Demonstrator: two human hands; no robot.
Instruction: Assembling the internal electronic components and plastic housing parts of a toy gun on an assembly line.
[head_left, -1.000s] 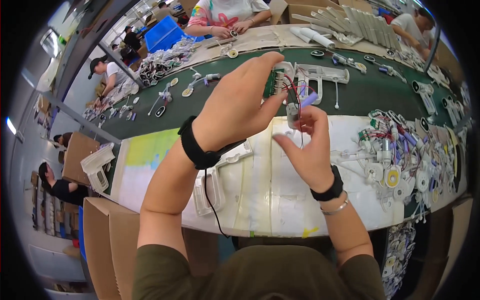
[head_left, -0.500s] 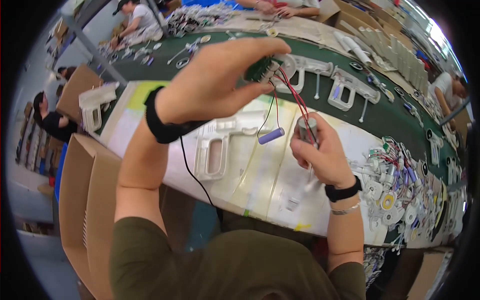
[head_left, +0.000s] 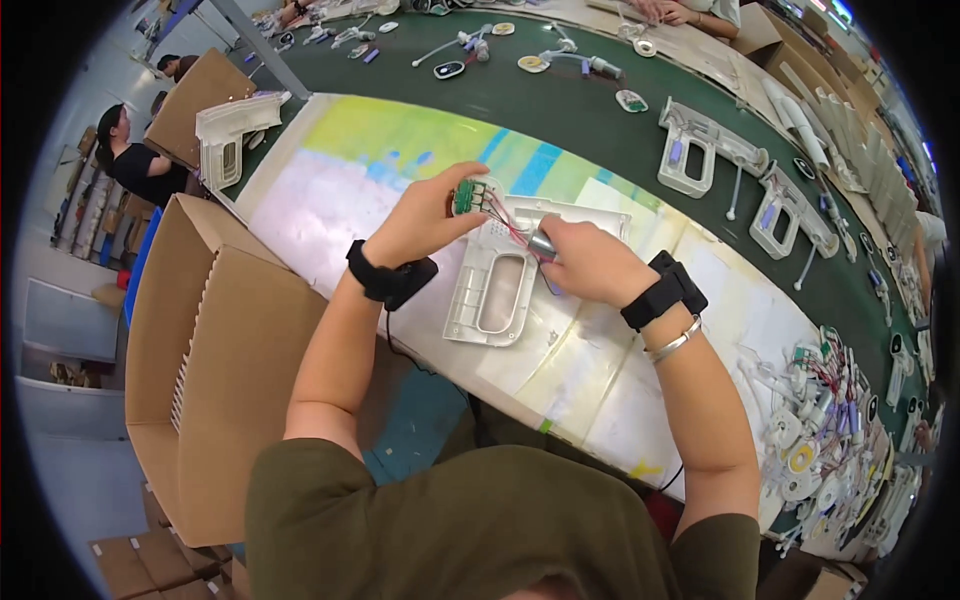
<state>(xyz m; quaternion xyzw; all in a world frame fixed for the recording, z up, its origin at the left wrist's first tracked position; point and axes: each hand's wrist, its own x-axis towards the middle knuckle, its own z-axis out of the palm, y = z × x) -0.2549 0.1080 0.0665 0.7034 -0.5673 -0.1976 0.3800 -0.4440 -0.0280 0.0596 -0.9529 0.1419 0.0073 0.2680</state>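
Note:
My left hand [head_left: 425, 215] pinches a green circuit board [head_left: 468, 197] by its edge. Red and black wires [head_left: 510, 226] run from the board to a silver cylindrical motor [head_left: 541, 245]. That motor is gripped in the fingers of my right hand [head_left: 595, 262]. Both hands are over a white plastic housing half [head_left: 462, 312], which lies on the table with its looped handle toward me. A purple battery cell [head_left: 554, 288] shows only in part beneath my right hand.
An open cardboard box [head_left: 215, 390] stands at the table's left edge. Wired parts lie in a heap [head_left: 815, 430] at the right. Beyond the table, a green belt [head_left: 560, 100] carries housings [head_left: 690, 160] and small assemblies. Another person's hands [head_left: 665, 12] are at the far side.
Both hands have come down and closer together, bringing the board and motor over the housing. The battery, which dangled in plain sight, is now mostly hidden. The head view has shifted.

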